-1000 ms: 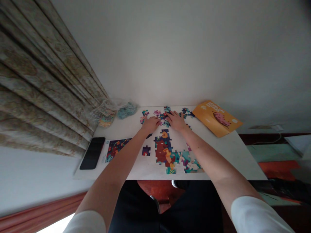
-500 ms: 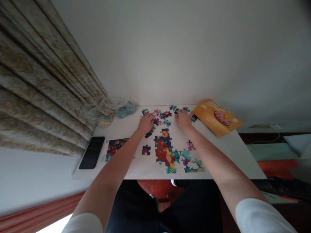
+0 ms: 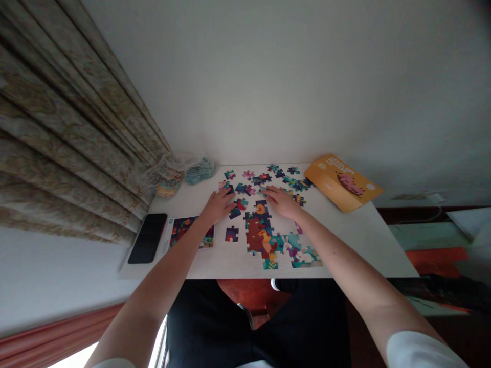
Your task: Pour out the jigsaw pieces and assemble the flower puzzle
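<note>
My left hand lies palm down on the table with its fingers apart. Its fingertips reach dark jigsaw pieces, among them a red and teal jigsaw piece. Fingers stretched out, my right hand rests above the partly joined puzzle, which shows a brown bear and white rabbits. A teal jigsaw piece sits at its fingertips. Neither hand visibly grips anything, though what lies under the palms is hidden. Several loose pieces spread beyond the hands, including a pink jigsaw piece. One dark jigsaw piece lies alone left of the joined part.
A printed picture sheet lies partly under my left forearm, beside a black phone. Clear bags with pieces stand at the back left by the curtain. A yellow packet lies at the back right against the wall.
My left hand has moved left and nearer me. My right hand has come left and nearer, uncovering pieces at the back right. Some loose pieces between the hands have shifted.
</note>
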A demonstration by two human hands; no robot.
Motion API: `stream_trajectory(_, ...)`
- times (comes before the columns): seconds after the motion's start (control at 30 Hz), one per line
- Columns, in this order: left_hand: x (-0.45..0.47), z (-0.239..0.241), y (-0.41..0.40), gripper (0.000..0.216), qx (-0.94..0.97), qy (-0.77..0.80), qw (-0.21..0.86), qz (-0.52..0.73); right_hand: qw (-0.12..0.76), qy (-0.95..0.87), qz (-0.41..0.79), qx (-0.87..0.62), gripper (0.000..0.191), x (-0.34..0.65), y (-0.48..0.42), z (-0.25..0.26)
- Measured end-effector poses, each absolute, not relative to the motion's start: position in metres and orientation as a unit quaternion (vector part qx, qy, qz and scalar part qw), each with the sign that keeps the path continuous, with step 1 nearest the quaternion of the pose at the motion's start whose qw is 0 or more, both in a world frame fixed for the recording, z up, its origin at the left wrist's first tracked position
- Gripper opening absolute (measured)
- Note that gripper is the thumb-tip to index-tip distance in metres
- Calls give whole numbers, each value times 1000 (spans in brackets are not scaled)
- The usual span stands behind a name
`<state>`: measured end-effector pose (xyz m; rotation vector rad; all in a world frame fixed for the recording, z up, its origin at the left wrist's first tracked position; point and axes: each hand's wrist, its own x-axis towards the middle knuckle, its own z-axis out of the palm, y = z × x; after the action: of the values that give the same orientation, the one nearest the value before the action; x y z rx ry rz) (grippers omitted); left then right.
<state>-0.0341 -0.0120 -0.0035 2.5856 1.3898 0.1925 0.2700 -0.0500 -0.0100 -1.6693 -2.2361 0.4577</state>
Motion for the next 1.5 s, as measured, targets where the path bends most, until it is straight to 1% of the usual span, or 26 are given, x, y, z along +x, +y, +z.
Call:
stream_trajectory(0.1,-33,0,-19,49,862,491,104,71,175,-763,133,-608,41,276,-62,-4)
stream_trajectory(0.2,-32,2,-23,49,867,480,110,76,179,-709,72,-679,39,289,-77,3)
stream_trajectory(0.3,-30,1,-24,47,881,454,110,75,144,-642,52,-752,39,309,-98,8)
stream_trajectory(0.43,-23,-2,-16,44,884,448,100,85,102,-592,54,-798,50,333,-122,7)
stream_trajectory(0.57,-12,-3,-4,41,865,486,91,83,100,-600,53,-792,43,346,-129,2)
stream_trajectory(0.7,-2,-5,-3,42,852,510,77,90,124,-614,52,-778,41,347,-123,-3)
stream_trajectory(0.83,2,-9,-9,43,867,486,61,92,157,-643,63,-747,47,346,-108,-10)
stream_trajectory(0.97,2,-13,-14,47,873,476,44,93,189,-660,74,-724,61,352,-95,-17)
stream_trajectory(1.03,1,-13,-14,48,874,476,41,91,198,-654,71,-727,63,354,-95,-18)
stream_trajectory(1.2,1,-13,-14,50,874,478,39,78,158,-708,62,-686,42,347,-109,-20)
stream_trajectory(1.27,1,-14,-15,51,872,482,38,75,156,-741,74,-649,39,345,-109,-21)
stream_trajectory(1.33,1,-14,-15,52,871,484,39,71,175,-744,82,-640,41,347,-103,-23)
stream_trajectory(1.4,1,-14,-16,53,872,483,41,69,198,-700,65,-684,48,352,-92,-25)
stream_trajectory(1.5,1,-14,-15,52,872,482,41,67,182,-615,38,-766,59,355,-76,-25)
